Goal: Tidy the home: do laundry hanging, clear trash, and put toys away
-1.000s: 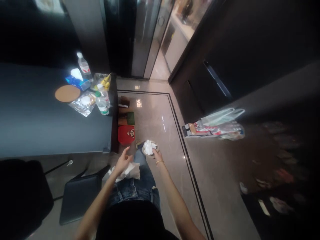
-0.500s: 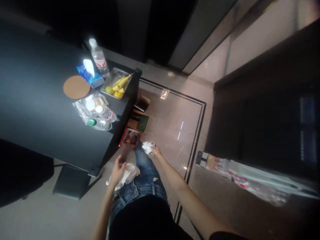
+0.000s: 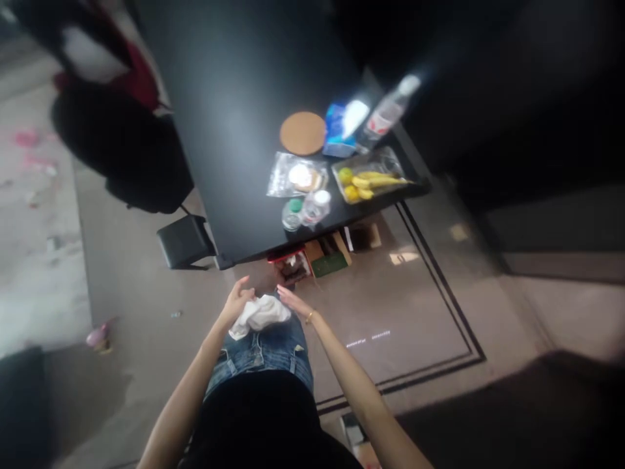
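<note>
My left hand [image 3: 237, 303] is curled at the upper edge of a crumpled white bundle [image 3: 261, 314], which hangs in front of my jeans. Whether this is cloth or a thin plastic bag I cannot tell. Close to the bundle's right side is my right hand [image 3: 294, 301], its fingers stretched out and nothing seen in them. Beyond both hands, on the floor by the table, a red-rimmed box [image 3: 273, 256] has crumpled stuff inside, with a whitish bit among it.
On the black table [image 3: 234, 143] are a round brown mat [image 3: 303, 133], a tissue pack [image 3: 339, 144], bottles, a clear bag [image 3: 280, 176] and a fruit tray [image 3: 359, 197]. A cardboard box [image 3: 331, 262] sits near the table's base; a dark stool [image 3: 181, 241] stands left.
My view has swung left toward the table. My right hand has moved in beside the white bundle, and the crumpled white tissue it held no longer shows. My left hand keeps the bundle.
</note>
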{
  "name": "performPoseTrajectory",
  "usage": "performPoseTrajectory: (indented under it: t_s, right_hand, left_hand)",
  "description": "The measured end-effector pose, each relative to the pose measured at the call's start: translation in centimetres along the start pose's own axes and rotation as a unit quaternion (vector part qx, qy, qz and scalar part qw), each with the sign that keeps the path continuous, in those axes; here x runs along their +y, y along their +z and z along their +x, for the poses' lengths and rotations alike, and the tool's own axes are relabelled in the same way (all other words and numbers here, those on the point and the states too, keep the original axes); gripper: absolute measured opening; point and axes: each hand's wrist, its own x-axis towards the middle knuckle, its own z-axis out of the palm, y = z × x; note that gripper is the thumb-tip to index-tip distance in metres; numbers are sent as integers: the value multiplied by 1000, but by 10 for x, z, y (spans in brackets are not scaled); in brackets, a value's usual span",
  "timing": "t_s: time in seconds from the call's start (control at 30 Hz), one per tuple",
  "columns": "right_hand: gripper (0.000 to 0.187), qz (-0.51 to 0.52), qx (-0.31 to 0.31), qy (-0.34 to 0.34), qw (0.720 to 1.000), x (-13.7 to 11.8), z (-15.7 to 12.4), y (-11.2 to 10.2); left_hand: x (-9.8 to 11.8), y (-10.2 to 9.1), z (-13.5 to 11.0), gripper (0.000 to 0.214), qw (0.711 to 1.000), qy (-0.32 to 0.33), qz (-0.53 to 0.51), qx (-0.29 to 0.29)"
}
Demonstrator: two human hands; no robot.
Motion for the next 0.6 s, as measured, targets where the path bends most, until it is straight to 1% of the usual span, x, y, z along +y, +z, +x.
performPoseTrajectory:
  t_s: [0.03,0.07,0.1,0.13,0.17,0.2,0.27,0.33,0.37,0.4,0.47,0.53,0.57,0.6]
  right_hand:
    - [68,-9,-86,-10,996,-9,-5,13]
    - [73,-23,-157,-19,987,-18,-9,27]
    - [72,-41,-206,-27,977,-26,-13,42]
    - [67,-66,-229,-37,970,-34,-14,59]
    - [60,-92,-225,-49,969,-42,-15,78]
    - [53,-113,-207,-65,970,-49,-13,98]
    - [49,-129,-173,-95,972,-63,-7,144]
    - [49,-130,-169,-108,971,-71,-1,201]
    - [48,-133,-180,-105,969,-72,2,233]
    - [48,-138,-199,-96,966,-71,2,267]
    - [49,-152,-234,-69,958,-60,0,336]
    - [48,-172,-257,-56,949,-41,-5,401]
    - [46,-182,-263,-63,945,-30,-6,430]
    - [44,-192,-267,-76,941,-20,-7,455]
  left_hand:
    - [1,-10,-3,90,999,-4,-51,-5]
    - [0,-21,-7,91,995,-6,-97,-5]
    - [-2,-34,-11,92,990,-3,-141,2]
    - [-6,-49,-16,92,983,5,-182,21]
    - [-13,-65,-22,93,974,17,-219,46]
    - [-23,-81,-28,94,965,29,-252,71]
    - [-52,-118,-40,103,948,47,-298,100]
    - [-89,-157,-53,116,941,60,-320,89]
    - [-108,-176,-60,122,938,72,-330,80]
    - [-127,-195,-67,128,933,88,-341,78]
    - [-161,-233,-80,135,913,137,-368,109]
    - [-193,-268,-96,139,889,189,-379,175]
    - [-209,-283,-106,139,881,203,-370,212]
    - [-227,-296,-116,139,881,204,-350,245]
